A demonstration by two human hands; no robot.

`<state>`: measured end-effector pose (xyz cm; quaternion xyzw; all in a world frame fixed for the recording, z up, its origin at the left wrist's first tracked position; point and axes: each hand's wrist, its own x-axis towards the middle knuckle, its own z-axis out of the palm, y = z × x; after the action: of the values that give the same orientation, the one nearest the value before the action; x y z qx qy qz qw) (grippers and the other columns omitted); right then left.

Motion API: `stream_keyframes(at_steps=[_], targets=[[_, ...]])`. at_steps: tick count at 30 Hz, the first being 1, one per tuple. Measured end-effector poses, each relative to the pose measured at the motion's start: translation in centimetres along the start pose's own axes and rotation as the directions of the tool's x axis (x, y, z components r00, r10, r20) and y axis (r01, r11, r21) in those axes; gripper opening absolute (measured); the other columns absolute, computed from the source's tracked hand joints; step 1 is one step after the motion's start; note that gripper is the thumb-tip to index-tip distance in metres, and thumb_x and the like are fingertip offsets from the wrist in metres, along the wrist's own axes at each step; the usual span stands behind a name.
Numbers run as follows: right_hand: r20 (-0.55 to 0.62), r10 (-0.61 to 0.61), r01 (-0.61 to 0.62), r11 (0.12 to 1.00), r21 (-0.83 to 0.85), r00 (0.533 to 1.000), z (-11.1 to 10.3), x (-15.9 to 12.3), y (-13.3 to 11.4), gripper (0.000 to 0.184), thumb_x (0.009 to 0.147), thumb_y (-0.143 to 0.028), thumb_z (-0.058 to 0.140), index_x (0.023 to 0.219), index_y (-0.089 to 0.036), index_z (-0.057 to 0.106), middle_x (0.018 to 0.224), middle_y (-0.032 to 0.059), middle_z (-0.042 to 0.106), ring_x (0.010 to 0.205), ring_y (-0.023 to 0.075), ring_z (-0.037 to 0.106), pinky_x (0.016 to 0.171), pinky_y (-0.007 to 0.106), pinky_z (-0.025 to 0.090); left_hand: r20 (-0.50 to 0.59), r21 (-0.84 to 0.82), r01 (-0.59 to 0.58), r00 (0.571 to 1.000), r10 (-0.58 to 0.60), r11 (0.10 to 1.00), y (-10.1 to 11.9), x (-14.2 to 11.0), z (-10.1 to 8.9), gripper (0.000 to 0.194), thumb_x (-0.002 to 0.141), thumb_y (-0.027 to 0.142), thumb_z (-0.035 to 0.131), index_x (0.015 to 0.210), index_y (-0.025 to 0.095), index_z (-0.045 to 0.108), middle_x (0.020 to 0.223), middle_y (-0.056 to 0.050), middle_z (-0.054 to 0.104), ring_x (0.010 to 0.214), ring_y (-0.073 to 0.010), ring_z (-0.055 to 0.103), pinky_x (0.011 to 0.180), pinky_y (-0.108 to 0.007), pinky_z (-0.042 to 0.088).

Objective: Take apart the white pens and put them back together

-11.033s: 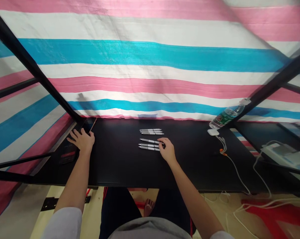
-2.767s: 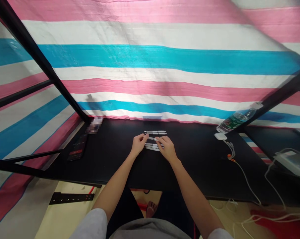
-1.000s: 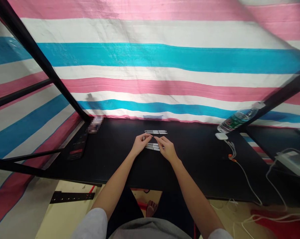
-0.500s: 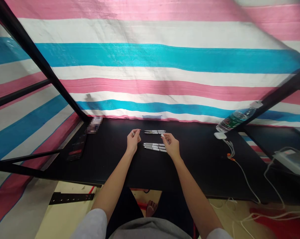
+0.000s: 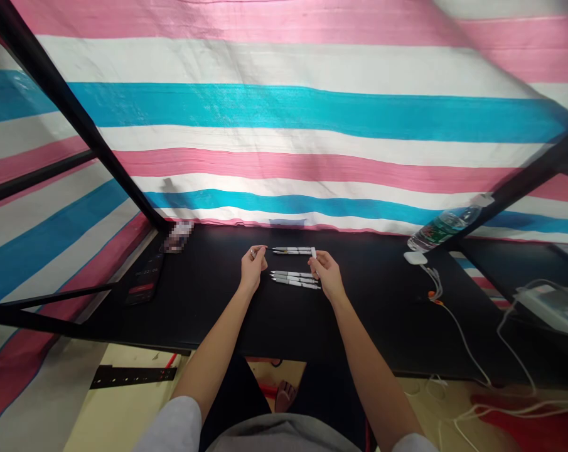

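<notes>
Pinching fingers of the left hand [image 5: 253, 267] are set at the left tip of the upper white pens [image 5: 290, 250], and the fingers of the right hand [image 5: 326, 274] are pressed together at their right end; how many pens are gripped cannot be told. Three lower white pens [image 5: 295, 280] are laid just below, between the hands, on the black table [image 5: 208, 326].

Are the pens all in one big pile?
No, the upper pens lie apart from the lower pens on the black table.
</notes>
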<state>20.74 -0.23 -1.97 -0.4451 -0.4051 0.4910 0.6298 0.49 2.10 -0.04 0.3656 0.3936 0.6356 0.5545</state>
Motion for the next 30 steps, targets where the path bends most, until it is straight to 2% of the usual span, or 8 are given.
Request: stream_keyframes(at_steps=[5, 8, 11, 18, 23, 28, 30], targets=[[0.012, -0.001, 0.001, 0.998, 0.061, 1.0, 0.02, 0.14, -0.2, 0.036, 0.071, -0.045, 0.071, 0.092, -0.018, 0.061, 0.07, 0.0006, 0.064, 0.052, 0.0105, 0.053, 0.039, 0.021, 0.037, -0.001, 0.004, 0.014, 1.0, -0.014, 1.0, 0.1, -0.04, 0.09, 0.035, 0.069, 0.044, 0.075, 0.082, 0.016, 0.06, 0.046, 0.011, 0.028, 0.04, -0.003, 0.022, 0.042, -0.021, 0.017], [-0.045, 0.032, -0.026, 0.99, 0.141, 0.998, 0.02, 0.25, -0.49, 0.04, 0.075, -0.051, 0.065, 0.097, -0.017, 0.063, 0.072, 0.004, 0.067, 0.053, 0.012, 0.056, 0.04, 0.022, 0.039, -0.002, 0.004, 0.024, 1.0, -0.024, 1.0, 0.14, -0.05, 0.12, 0.035, 0.069, 0.044, 0.075, 0.081, 0.016, 0.059, 0.046, 0.011, 0.027, 0.039, -0.003, 0.022, 0.042, -0.021, 0.017], [-0.099, 0.057, -0.038, 0.983, 0.182, 0.993, -0.08, 0.38, -0.61, 0.04, 0.076, -0.05, 0.064, 0.095, -0.016, 0.062, 0.07, 0.0053, 0.068, 0.052, 0.0128, 0.058, 0.04, 0.022, 0.04, 0.0, 0.001, 0.024, 1.0, -0.024, 1.0, 0.11, -0.04, 0.12, 0.034, 0.07, 0.044, 0.075, 0.081, 0.016, 0.059, 0.046, 0.011, 0.027, 0.039, -0.0029, 0.022, 0.042, -0.021, 0.017], [-0.09, 0.057, -0.038, 0.98, 0.196, 0.994, -0.25, 0.49, -0.36, 0.037, 0.075, -0.051, 0.066, 0.089, -0.018, 0.06, 0.069, 0.0044, 0.071, 0.051, 0.0133, 0.06, 0.041, 0.022, 0.042, 0.002, 0.001, 0.031, 1.0, -0.031, 1.0, 0.11, -0.12, 0.11, 0.034, 0.07, 0.042, 0.075, 0.082, 0.015, 0.06, 0.047, 0.011, 0.028, 0.04, -0.0029, 0.023, 0.042, -0.02, 0.018], [-0.13, 0.067, -0.041, 0.981, 0.191, 0.989, -0.5, 0.56, -0.05, 0.038, 0.066, -0.047, 0.078, 0.079, -0.02, 0.055, 0.071, 0.0021, 0.072, 0.059, 0.0149, 0.066, 0.058, 0.027, 0.055, 0.004, 0.003, 0.033, 0.999, -0.033, 0.999, 0.12, -0.16, 0.11, 0.033, 0.07, 0.041, 0.076, 0.082, 0.015, 0.06, 0.048, 0.011, 0.027, 0.04, -0.0029, 0.022, 0.042, -0.02, 0.017], [-0.107, 0.033, -0.018, 0.99, 0.143, 0.994, -0.62, 0.62, 0.25, 0.039, 0.067, -0.05, 0.078, 0.079, -0.021, 0.053, 0.073, 0.0019, 0.073, 0.063, 0.0164, 0.068, 0.064, 0.032, 0.057, 0.006, 0.008, 0.042, 0.999, -0.042, 0.999, 0.01, -0.1, 0.05, 0.033, 0.07, 0.041, 0.075, 0.083, 0.015, 0.06, 0.048, 0.011, 0.027, 0.041, -0.0033, 0.023, 0.043, -0.021, 0.018], [-0.083, -0.016, 0.026, 0.993, 0.112, 0.996, -0.63, 0.56, 0.23, 0.036, 0.07, -0.048, 0.077, 0.082, -0.021, 0.056, 0.081, 0.0037, 0.075, 0.07, 0.0183, 0.07, 0.072, 0.035, 0.057, 0.003, 0.01, 0.046, 0.999, -0.046, 0.999, 0.02, -0.1, 0.06, 0.033, 0.07, 0.041, 0.076, 0.083, 0.015, 0.06, 0.047, 0.011, 0.027, 0.041, -0.0033, 0.022, 0.043, -0.021, 0.018]])
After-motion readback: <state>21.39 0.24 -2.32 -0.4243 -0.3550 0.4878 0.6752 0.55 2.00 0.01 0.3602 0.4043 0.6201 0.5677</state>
